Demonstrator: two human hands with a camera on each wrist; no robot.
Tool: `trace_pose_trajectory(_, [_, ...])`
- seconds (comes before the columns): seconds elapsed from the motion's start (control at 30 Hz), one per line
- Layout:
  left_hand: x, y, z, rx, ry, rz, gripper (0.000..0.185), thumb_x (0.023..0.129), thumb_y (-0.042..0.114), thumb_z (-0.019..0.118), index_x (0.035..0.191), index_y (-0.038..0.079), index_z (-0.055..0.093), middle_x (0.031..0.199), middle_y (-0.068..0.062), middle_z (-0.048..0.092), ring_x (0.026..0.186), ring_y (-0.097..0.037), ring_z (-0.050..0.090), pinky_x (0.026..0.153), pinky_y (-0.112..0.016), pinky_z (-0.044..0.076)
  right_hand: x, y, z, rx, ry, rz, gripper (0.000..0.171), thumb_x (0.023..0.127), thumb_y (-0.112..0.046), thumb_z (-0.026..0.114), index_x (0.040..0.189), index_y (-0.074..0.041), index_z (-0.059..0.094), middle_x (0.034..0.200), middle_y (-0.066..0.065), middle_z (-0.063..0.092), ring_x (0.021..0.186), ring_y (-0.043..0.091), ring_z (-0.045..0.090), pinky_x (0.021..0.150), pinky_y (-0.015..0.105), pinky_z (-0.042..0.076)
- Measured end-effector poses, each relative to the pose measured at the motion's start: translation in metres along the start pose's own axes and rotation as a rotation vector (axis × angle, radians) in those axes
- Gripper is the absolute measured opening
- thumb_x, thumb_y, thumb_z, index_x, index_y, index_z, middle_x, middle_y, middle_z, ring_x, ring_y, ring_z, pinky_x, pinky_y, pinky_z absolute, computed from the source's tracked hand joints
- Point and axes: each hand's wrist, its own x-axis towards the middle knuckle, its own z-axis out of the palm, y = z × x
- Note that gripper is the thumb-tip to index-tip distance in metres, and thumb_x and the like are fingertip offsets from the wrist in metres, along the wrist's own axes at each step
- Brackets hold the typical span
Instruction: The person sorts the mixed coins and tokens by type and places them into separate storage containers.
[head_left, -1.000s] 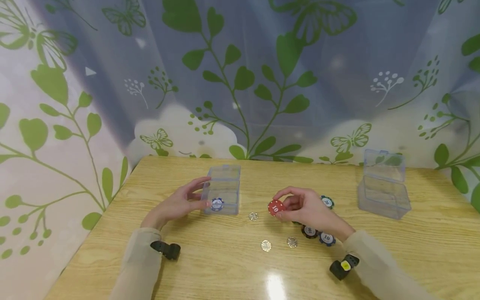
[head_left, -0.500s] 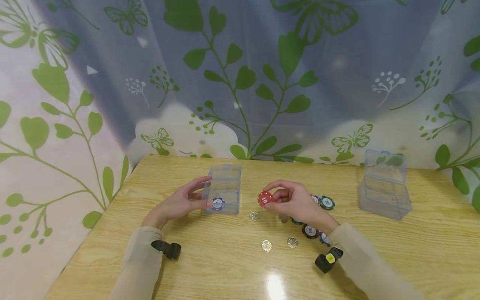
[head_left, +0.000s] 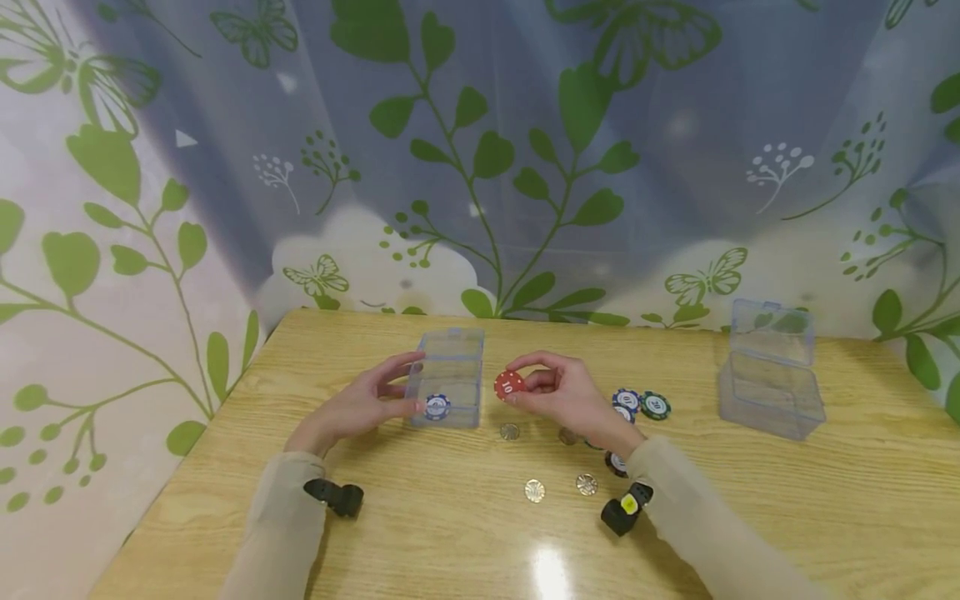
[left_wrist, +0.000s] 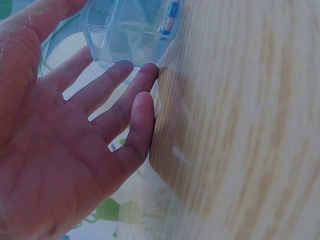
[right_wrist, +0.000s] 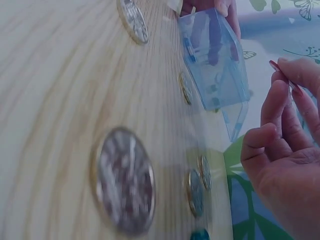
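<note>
Around the left end of an open clear plastic box (head_left: 467, 379), my left hand (head_left: 358, 408) holds it with the thumb at the front and fingers toward the back. A blue-and-white poker chip (head_left: 437, 407) shows in the box, near the thumb. My right hand (head_left: 566, 396) pinches a red poker chip (head_left: 509, 386) marked 10 between thumb and fingertips, above the table just right of that box. The right wrist view shows this red chip nearly edge-on, its face hidden. A gold-coloured coin (head_left: 510, 432) lies beneath the right hand's fingertips.
Two more coins lie nearer the front, one gold (head_left: 534, 491) and one beside it (head_left: 587, 485). Blue chips (head_left: 626, 402), a green chip (head_left: 656, 406) and a black chip (head_left: 617, 463) lie around the right wrist. A second open clear box (head_left: 771, 396) stands at the right. A patterned curtain (head_left: 517, 208) hangs behind.
My right hand has moved left and slightly away from me with the red chip, nearing the left box. More blue chips now show behind it. The left hand stays at its box.
</note>
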Motion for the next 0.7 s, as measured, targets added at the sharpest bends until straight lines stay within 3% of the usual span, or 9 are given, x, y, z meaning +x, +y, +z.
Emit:
trace_pose_trajectory(0.47, [0.001, 0.0, 0.001, 0.02, 0.008, -0.019, 0.082, 0.094, 0.031, 0.076, 0.162, 0.03, 0.029, 0.159, -0.012, 0.043, 0.146, -0.041, 0.043, 0.11, -0.057, 0.044, 0.019, -0.005, 0.03, 0.071, 0.037, -0.012, 0.041, 0.088, -0.011, 0.081, 0.126, -0.01, 0.067, 0.091, 0.005, 0.075, 0.081, 0.012, 0.07, 0.075, 0.027, 0.058])
trace_pose_trajectory(0.7, [-0.001, 0.001, 0.0, 0.038, 0.015, -0.027, 0.081, 0.094, 0.032, 0.075, 0.161, 0.031, 0.03, 0.166, -0.009, 0.034, 0.147, -0.042, 0.041, 0.111, -0.062, 0.042, 0.025, -0.006, 0.042, 0.07, 0.048, -0.01, 0.04, 0.087, -0.01, 0.081, 0.125, -0.008, 0.068, 0.089, 0.006, 0.074, 0.075, 0.01, 0.067, 0.07, 0.026, 0.055])
